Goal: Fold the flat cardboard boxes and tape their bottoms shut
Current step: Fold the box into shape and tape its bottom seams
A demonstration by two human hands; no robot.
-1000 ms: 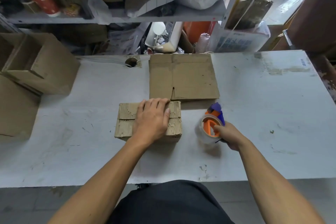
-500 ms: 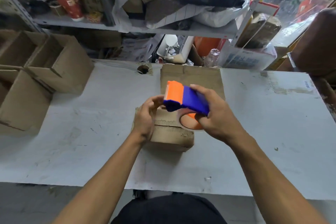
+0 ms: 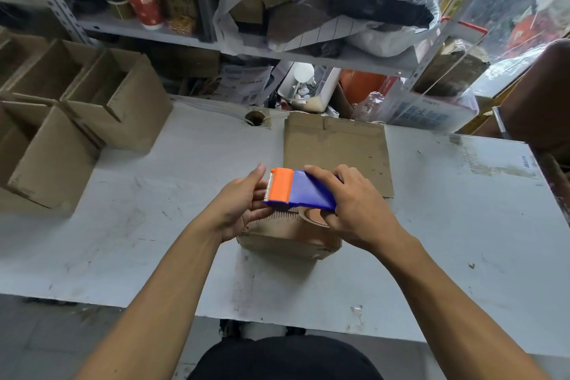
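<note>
The tape dispenser is gripped by the right hand above the folded box on the counter. The left hand seemingly pinches its toothed end. Tape should be drawn taut and centred on the seam.

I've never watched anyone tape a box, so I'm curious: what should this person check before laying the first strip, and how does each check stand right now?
1. Orange-and-blue plastic tape dispenser in right hand: ok.
2. Left hand at the dispenser's toothed end: ok.
3. Tape end pulled free: cannot tell.
4. Small folded brown cardboard box lies below the dispenser: ok.
5. Box flaps shut flat: cannot tell, hands cover them.
6. Nothing holds the box steady: not ok.
</note>
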